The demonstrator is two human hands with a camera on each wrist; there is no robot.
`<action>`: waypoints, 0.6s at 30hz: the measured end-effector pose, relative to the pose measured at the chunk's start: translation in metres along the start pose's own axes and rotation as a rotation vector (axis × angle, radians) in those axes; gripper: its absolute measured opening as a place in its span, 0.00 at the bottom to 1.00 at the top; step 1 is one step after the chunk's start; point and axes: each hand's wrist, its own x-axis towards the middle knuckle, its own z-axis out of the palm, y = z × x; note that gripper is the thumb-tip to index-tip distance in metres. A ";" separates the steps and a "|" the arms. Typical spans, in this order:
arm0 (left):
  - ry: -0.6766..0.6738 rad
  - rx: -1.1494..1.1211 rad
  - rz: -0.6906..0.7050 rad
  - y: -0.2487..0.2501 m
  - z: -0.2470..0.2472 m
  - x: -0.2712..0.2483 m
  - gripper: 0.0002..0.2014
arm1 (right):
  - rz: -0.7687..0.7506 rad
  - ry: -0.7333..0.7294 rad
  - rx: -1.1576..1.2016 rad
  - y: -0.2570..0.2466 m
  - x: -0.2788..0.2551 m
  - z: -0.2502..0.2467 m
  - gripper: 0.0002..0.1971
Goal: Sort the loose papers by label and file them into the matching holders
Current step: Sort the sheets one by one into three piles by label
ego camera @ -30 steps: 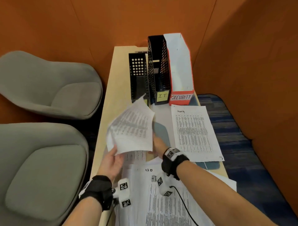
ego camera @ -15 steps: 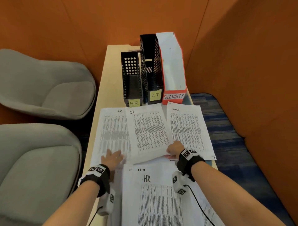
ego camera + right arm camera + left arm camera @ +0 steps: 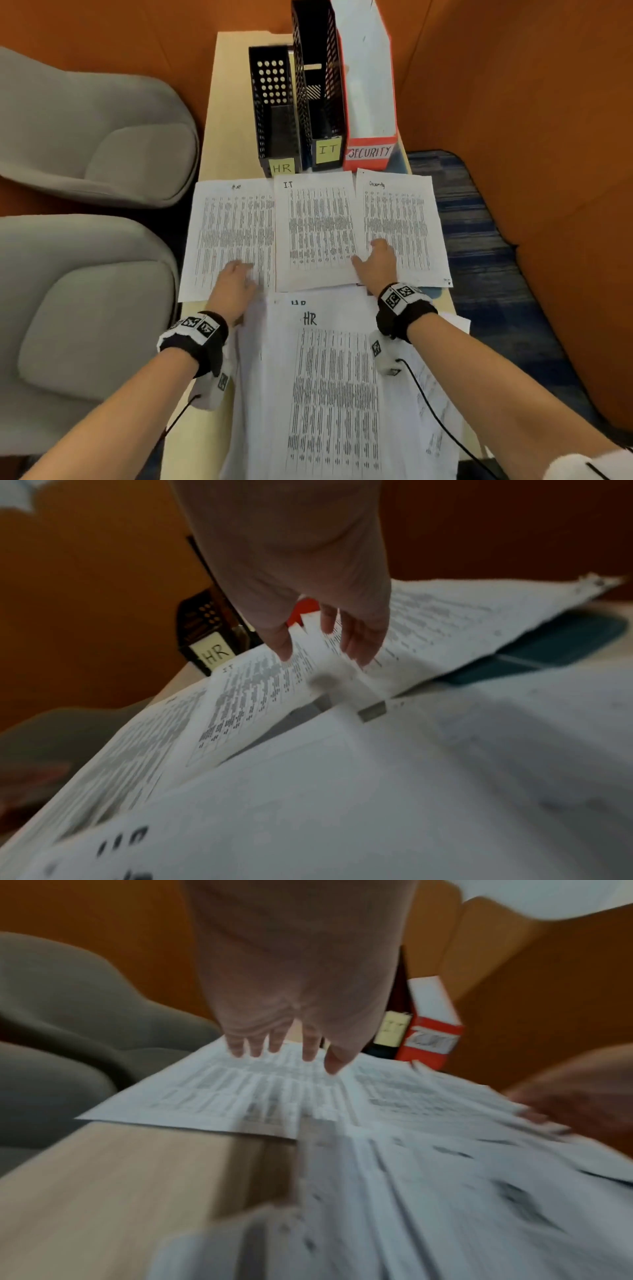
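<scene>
Two grey chairs (image 3: 85, 240) are standing left of the table (image 3: 233, 102). The left hand (image 3: 233, 284) is lying flat, fingers spread, on the HR sheet (image 3: 233, 226), below the HR holder (image 3: 274, 113). The IT sheet (image 3: 315, 233) is lying below the IT holder (image 3: 318, 85). The right hand (image 3: 378, 262) is resting, fingers loosely extended, across the IT and Security sheet (image 3: 404, 222) edges, before the Security holder (image 3: 370, 102). The unsorted stack (image 3: 335, 394) is lying nearest the person.
</scene>
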 end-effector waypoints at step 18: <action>-0.385 -0.531 0.001 0.026 0.065 -0.113 0.29 | -0.530 -0.263 -0.384 0.087 -0.121 0.003 0.17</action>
